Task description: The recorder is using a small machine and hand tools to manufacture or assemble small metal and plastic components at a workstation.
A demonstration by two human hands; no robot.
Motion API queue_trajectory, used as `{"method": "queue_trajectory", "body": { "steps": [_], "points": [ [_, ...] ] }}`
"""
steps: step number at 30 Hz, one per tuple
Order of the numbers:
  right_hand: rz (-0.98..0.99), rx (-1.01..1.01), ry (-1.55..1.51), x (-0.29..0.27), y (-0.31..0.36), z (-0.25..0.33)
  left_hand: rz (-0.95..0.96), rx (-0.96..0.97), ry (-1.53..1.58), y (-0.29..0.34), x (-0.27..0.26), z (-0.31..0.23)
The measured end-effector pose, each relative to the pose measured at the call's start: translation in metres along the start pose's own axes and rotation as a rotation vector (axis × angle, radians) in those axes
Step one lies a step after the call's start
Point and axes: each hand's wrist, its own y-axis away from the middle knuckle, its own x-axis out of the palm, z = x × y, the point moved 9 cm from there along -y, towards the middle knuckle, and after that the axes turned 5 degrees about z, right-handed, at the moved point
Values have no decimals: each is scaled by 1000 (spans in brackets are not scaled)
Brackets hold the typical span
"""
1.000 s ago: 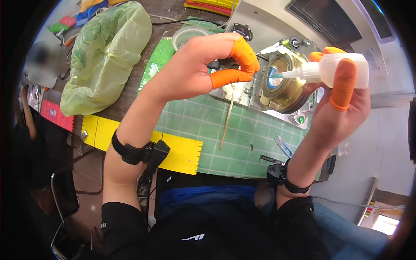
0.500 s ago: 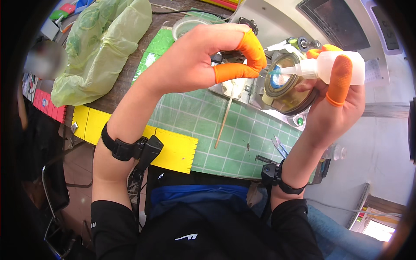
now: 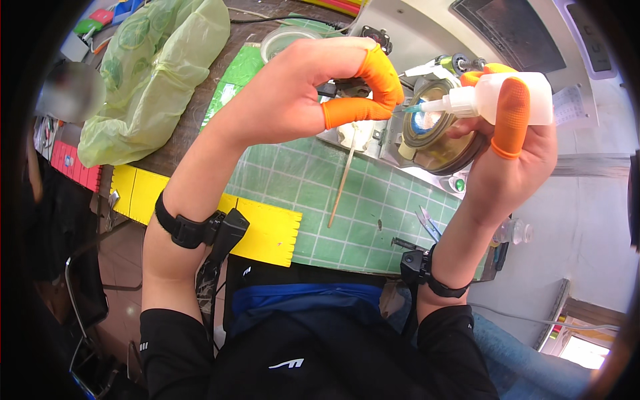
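Observation:
Orange finger cots cover the thumb and index finger of my left hand (image 3: pixel 283 93), and the two tips are pinched together. Anything between them is too small to make out. My right hand (image 3: pixel 517 160), also in orange finger cots, grips a white squeeze bottle (image 3: pixel 541 99) lying sideways. Its teal needle tip (image 3: pixel 412 109) points left, right beside my left fingertips. Behind the nozzle sits a round glass-like dish (image 3: pixel 440 150) with a yellowish tint and a blue-and-white centre, partly hidden by my right hand.
A green gridded cutting mat (image 3: pixel 320 200) covers the bench. On it lie a thin wooden stick (image 3: pixel 343 187), blue tweezers (image 3: pixel 429 223) and a yellow notched strip (image 3: pixel 267 233). A pale green plastic bag (image 3: pixel 150 87) is at left. A grey machine with a dark screen (image 3: pixel 510 33) stands behind.
The bottle has moved slightly left, its needle tip closer to my left fingertips. My left hand keeps its pinch. The whole view has shifted a little.

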Motion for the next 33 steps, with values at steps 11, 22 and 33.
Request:
{"method": "queue_trajectory", "body": {
  "steps": [11, 22, 33],
  "points": [
    [41, 47, -261, -17, 11, 3, 55, 16, 5, -14, 13, -1],
    [-798, -19, 117, -307, 123, 80, 68, -142, 168, -1, 11, 7],
    [-496, 413, 940, -348, 148, 6, 69, -170, 79, 5, 8, 12]
  ]
}}
